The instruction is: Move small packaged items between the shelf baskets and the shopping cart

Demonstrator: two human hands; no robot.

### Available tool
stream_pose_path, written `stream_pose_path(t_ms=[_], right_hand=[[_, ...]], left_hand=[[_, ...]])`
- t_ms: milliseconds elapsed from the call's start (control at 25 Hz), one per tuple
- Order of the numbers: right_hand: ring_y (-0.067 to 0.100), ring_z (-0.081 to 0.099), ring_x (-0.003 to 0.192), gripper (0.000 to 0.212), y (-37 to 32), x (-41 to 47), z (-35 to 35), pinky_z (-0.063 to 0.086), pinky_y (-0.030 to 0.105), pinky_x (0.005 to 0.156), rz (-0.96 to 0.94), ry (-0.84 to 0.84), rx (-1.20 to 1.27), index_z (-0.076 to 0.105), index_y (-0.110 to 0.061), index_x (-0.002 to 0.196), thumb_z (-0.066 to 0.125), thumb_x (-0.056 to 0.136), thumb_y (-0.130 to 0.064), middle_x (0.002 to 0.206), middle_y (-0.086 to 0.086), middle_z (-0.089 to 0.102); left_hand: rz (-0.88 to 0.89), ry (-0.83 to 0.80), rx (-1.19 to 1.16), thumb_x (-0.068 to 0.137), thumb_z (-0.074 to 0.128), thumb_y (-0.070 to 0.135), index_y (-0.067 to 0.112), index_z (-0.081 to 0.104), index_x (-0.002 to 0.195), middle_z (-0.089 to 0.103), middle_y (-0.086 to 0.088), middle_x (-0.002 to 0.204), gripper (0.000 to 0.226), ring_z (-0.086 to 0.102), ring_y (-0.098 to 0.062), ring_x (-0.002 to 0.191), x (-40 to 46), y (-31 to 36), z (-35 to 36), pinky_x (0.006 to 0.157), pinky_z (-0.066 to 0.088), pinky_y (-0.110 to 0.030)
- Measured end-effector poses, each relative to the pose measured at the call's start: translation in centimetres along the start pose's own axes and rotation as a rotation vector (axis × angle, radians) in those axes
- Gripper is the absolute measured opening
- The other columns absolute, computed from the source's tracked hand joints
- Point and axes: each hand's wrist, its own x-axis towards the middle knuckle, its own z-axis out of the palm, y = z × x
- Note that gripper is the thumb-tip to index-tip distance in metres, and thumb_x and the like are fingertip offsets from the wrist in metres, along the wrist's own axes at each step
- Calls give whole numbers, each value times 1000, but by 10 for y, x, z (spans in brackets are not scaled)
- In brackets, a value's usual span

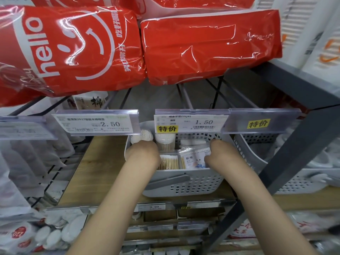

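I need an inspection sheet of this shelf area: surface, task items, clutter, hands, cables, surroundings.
Surface: wooden shelf carrying a grey basket.
Task items: cotton swab packs inside the basket.
Clutter: second basket at right.
Hands: left hand and right hand reach into the basket; fingers hidden.
Cables: nothing seen.
Surroundings: red packages above; price tags on the rail.

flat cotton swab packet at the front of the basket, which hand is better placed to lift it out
The right hand: it already lies against the flat cotton swab packet inside the grey basket. The left hand is at the basket's far left, by the round swab tubs.
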Motion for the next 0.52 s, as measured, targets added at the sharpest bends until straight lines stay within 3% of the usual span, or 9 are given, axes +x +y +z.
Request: stream_pose_path(t_ms=[40,120,200,360,520], right_hand=[[24,53,82,5,1,-4,1,33,26,53,-42,48,37,51,-7,87,53,89,-11,84,6,51],[27,55,99,26,6,-12,4,41,27,65,-136,150,85,56,-7,115,53,91,-15,106,11,56],[25,52,110,39,13,-23,3,44,31,83,-241,252,83,50,-12,132,52,94,-19,123,8,52],[24,51,116,36,25,-58,9,42,33,95,-461,399,-19,52,-11,130,54,95,-20,127,5,53],[19,53,115,35,50,-99,33,42,32,96,-508,556,-82,58,-11,123,47,92,-23,125,4,58]], left_hand=[[30,42,-21,95,50,22,8,56,117,58,-9,116,27,55,-26,109,-5,-3,-1,82,45,-32],[128,115,-68,95,50,31,13,60,107,61,-8,110,25,57,-26,102,-18,-14,-4,82,48,-34],[228,185,-144,93,50,35,20,62,106,65,-5,104,23,59,-26,98,-32,-28,-5,81,50,-34],[452,390,-273,93,52,30,27,62,114,66,5,103,23,59,-18,96,-56,-47,8,76,50,-34],[791,536,-374,94,47,31,21,59,124,61,8,119,34,55,-10,109,-70,-30,29,90,48,-29]])
